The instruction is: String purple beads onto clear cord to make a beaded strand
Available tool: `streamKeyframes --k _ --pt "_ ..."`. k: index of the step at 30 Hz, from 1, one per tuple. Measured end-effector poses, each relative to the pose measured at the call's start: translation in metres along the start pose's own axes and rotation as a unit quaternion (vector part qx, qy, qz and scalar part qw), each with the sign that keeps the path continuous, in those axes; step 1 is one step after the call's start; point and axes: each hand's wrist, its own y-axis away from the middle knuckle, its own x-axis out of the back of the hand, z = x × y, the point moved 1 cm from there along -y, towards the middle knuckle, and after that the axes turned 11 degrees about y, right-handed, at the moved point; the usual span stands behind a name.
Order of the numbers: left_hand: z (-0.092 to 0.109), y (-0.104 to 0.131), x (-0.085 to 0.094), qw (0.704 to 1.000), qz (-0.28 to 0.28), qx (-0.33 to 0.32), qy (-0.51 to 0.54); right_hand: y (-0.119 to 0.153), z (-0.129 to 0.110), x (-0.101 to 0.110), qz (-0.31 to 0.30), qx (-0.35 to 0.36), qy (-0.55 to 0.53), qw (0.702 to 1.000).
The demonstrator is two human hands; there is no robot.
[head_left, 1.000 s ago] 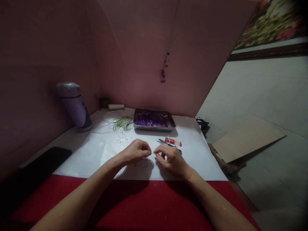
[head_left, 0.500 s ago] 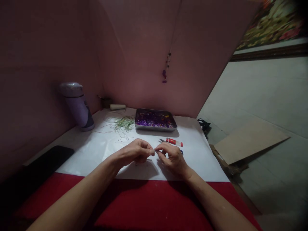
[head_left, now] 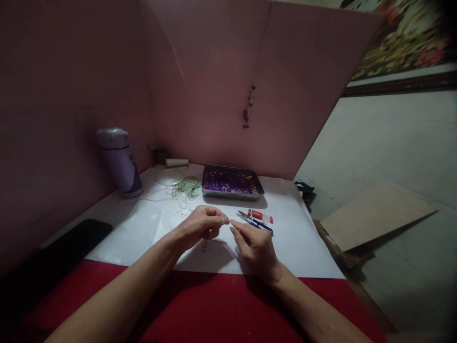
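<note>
Head view. Clock positions use the fingertips as centre, with 12 o'clock away from the person. The left hand (head_left: 205, 222) is pinched narrow, thumb against index finger, on a tiny item (head_left: 229, 222) too small to identify. The right hand (head_left: 255, 247) is curled narrow, its fingertips just beside that item; whether it grips anything cannot be told. Both hands are above the white sheet (head_left: 296, 252) on the desk (head_left: 214, 305).

Surrounding items:
- 12 o'clock: metal tray (head_left: 233, 195) containing mostly purple beads (head_left: 228, 185); a beaded strand (head_left: 245, 116) hangs higher, in front of the pink wall (head_left: 210, 95).
- 2 to 3 o'clock: red lighter (head_left: 255, 215), near the blue-handled snips (head_left: 262, 227).
- 9 to 10 o'clock: small loose pieces (head_left: 180, 212).
- 10 o'clock: tangled green thread (head_left: 186, 187); beyond it, purple bottle (head_left: 121, 164), nearly upright.
- 9 o'clock: flat black object (head_left: 84, 238).
</note>
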Motion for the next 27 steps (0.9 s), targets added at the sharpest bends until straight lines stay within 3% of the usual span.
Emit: streamKeyframes --k 5,11,17,23,27 --pt "0.000 0.001 -0.001 1.000 0.000 -0.001 0.001 0.000 0.000 -0.002 0.026 -0.016 0.037 0.999" --pt "0.001 0.003 -0.003 0.999 -0.029 0.003 -0.018 -0.008 -0.002 0.000 -0.025 -0.110 -0.073 0.991" --pt "0.002 0.001 0.001 1.000 0.000 -0.007 -0.011 -0.009 0.002 -0.002 -0.057 -0.158 -0.144 0.975" --pt "0.006 -0.001 0.007 0.997 0.068 -0.025 0.032 -0.008 0.006 -0.003 -0.100 -0.230 -0.246 0.936" --pt "0.006 -0.004 0.011 0.992 0.114 -0.034 0.045 -0.008 0.007 0.002 -0.100 -0.169 -0.131 0.972"
